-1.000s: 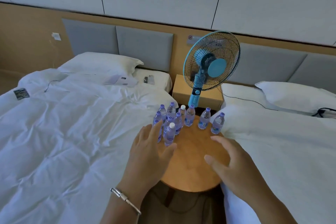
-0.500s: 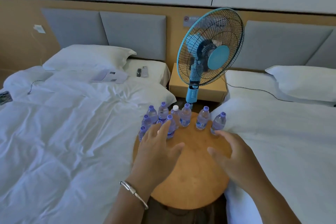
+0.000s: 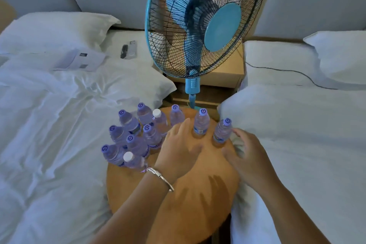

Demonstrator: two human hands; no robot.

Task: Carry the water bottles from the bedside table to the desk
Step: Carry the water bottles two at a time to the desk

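Note:
Several small clear water bottles with purple or white caps stand on a round wooden bedside table (image 3: 198,200) between two beds. Most form a cluster (image 3: 136,134) at the table's left rim. Two stand apart on the right: one bottle (image 3: 201,123) in the middle and one (image 3: 222,130) at the right rim. My left hand (image 3: 178,150), with a silver bracelet, hovers with spread fingers just left of the middle bottle. My right hand (image 3: 247,154) is open around the right-rim bottle, fingertips beside it. Neither hand holds anything.
A blue standing fan (image 3: 198,25) rises right behind the table, in front of a wooden nightstand (image 3: 223,77). White beds flank the table; the left bed (image 3: 59,125) carries papers (image 3: 81,61) and remotes (image 3: 128,51), the right bed (image 3: 297,134) a black cable (image 3: 287,71).
The view has moved much closer to the table. Both hands have reached forward; the left shifted right toward the middle bottle, the right arrived beside the right-rim bottle.

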